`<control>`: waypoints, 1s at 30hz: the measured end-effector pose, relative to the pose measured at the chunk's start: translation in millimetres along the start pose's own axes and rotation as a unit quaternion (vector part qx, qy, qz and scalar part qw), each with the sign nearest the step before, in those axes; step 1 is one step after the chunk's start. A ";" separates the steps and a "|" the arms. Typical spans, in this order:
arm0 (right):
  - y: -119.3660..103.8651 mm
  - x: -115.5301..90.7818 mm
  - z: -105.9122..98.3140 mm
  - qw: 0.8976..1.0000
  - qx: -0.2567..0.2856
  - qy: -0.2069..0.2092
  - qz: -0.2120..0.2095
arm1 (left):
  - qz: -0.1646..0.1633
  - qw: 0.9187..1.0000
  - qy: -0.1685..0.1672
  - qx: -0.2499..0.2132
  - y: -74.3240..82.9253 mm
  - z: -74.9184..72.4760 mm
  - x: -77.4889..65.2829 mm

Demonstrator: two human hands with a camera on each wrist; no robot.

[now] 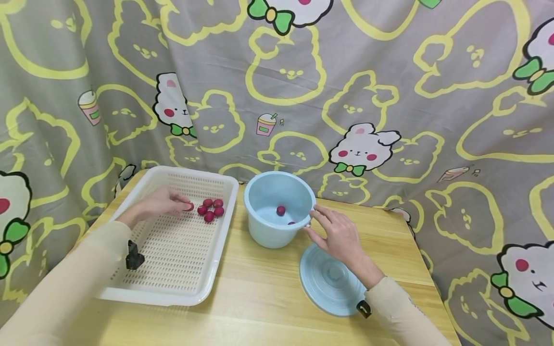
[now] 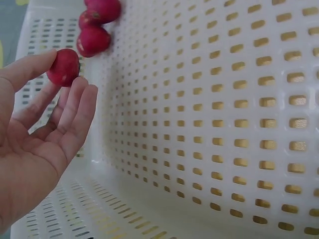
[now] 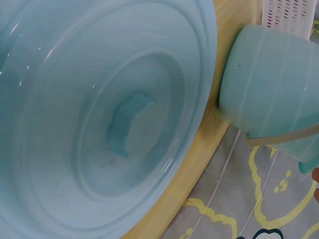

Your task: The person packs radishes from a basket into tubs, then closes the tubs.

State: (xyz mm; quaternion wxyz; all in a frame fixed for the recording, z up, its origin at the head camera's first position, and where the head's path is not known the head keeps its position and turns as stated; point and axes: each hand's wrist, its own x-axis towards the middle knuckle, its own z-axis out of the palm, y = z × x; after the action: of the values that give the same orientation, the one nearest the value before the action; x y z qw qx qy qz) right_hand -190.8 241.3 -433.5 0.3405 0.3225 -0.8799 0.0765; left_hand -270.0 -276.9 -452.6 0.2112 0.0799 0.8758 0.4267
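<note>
Partly hidden, one radish (image 1: 292,223) lies in the bucket (image 1: 269,234).

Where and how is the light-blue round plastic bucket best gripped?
Probably grip the bucket by its right rim, coming from the right: it stands upright, and its projecting lip offers an edge to hold. The white rectangular plastic basket sits close on its left; the right hand is at that right rim.
</note>
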 end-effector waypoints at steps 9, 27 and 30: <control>0.3 0.1 -0.9 1.000 -0.001 -0.005 0.001 | 0.033 0.999 0.011 -0.007 10.2 -4.4 -4.4; -0.5 0.6 -1.5 1.000 0.001 -0.007 0.005 | 0.055 0.997 0.039 -0.023 50.3 -2.4 -6.9; -0.6 0.4 -1.2 1.000 0.001 -0.006 0.006 | 0.062 0.997 0.037 -0.033 61.4 0.9 -5.9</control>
State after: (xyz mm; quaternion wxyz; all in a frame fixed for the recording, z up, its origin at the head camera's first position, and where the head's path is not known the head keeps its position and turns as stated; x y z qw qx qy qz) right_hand -190.0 241.1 -432.3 0.3339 0.3179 -0.8840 0.0777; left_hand -266.8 -239.8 -403.4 0.1546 0.1110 0.8616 0.4705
